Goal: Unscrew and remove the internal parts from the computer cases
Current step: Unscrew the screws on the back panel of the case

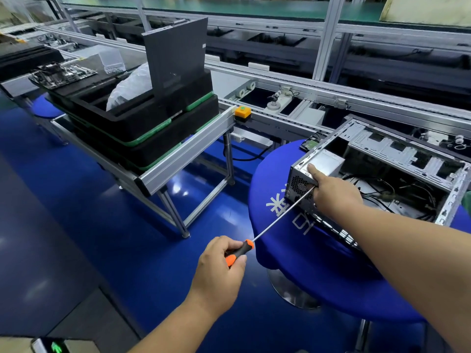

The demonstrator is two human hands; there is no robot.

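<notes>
An open metal computer case [397, 159] lies on a round table with a blue cloth [305, 250]. A grey power supply [326, 161] sits in its near-left corner, and loose black cables [397, 192] lie inside. My left hand [219, 271] grips the orange-and-black handle of a long screwdriver [277, 217]. Its shaft points up to the case's rear panel near the fan grille [299, 187]. My right hand [334, 192] rests on that corner, with the index finger stretched onto the power supply and the other fingers curled by the screwdriver tip.
To the left, a metal stand [178, 159] carries stacked black foam trays [142, 118] with an upright dark case panel [178, 54] and a white bag. A motherboard [61, 75] lies further left. A conveyor line [293, 108] with an orange button box [242, 112] runs behind.
</notes>
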